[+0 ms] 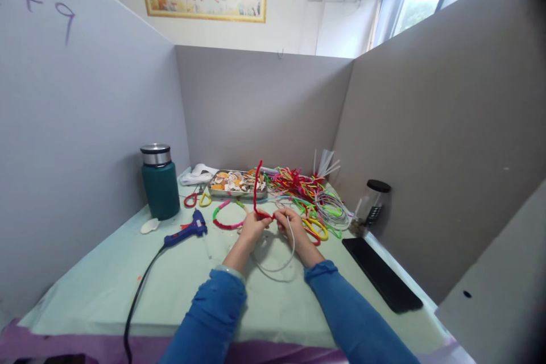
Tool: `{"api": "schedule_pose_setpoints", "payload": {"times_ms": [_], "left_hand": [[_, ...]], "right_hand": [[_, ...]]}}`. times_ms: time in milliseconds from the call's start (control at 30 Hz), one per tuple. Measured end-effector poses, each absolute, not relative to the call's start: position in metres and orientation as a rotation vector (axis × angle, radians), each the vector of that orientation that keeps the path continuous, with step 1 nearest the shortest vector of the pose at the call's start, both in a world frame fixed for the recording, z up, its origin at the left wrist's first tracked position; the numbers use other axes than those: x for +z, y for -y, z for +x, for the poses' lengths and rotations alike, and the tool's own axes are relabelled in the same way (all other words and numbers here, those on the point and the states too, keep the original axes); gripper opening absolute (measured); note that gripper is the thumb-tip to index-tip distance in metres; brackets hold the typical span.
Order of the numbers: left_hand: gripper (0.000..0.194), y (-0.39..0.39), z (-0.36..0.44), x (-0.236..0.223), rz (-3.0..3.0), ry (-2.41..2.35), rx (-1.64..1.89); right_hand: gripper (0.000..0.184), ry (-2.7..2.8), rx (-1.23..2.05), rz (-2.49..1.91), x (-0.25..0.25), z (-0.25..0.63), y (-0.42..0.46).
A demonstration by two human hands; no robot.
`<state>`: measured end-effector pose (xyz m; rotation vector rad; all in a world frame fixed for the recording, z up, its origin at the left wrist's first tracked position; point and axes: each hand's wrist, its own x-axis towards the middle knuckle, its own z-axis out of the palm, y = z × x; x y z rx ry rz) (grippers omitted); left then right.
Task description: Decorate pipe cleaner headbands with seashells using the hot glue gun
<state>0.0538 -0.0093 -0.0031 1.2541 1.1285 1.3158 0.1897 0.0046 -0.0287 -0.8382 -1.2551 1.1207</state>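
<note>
Over the middle of the table, my left hand (255, 226) pinches a red pipe cleaner (256, 185), whose long free end stands up above the fingers. My right hand (290, 226) is closed close beside it, pinching where the red meets a thin grey-white wire (293, 242). That wire curves down below both hands in a loose loop. Fingertips of the two hands nearly touch, so the exact join between red strand and wire is hard to make out. Just left of my left hand lies a ring wrapped in green, pink and red (228, 226).
A blue glue gun (186, 232) with a black cord lies left, near a green bottle (159, 187) and scissors (190, 199). Behind are a metal tray of small pieces (238, 195) and heaped pipe cleaners (294, 182). At right are a wire coil (331, 210), a jar (372, 205) and a black slab (381, 274).
</note>
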Motion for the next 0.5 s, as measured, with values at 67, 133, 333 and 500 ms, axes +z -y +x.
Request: {"api": "schedule_pose_setpoints", "payload": {"times_ms": [67, 133, 333, 500], "left_hand": [[0.014, 0.0122, 0.0535, -0.0005, 1.272, -1.125, 1.305], [0.013, 0.0139, 0.0528, 0.0012, 1.297, -1.113, 1.280], [0.016, 0.0121, 0.0510, 0.0012, 1.226, -1.171, 1.261], [0.021, 0.0108, 0.0502, -0.0005, 1.241, -1.176, 1.266]], "right_hand": [[0.030, 1.261, 1.126, -0.830, -0.0295, 0.1900, -0.0052], [0.029, 1.265, 1.119, -0.830, -0.0300, 0.1903, -0.0054], [0.029, 1.254, 1.137, -0.833, -0.0292, 0.1903, -0.0044], [0.031, 1.264, 1.118, -0.871, -0.0255, 0.1900, -0.0017]]}}
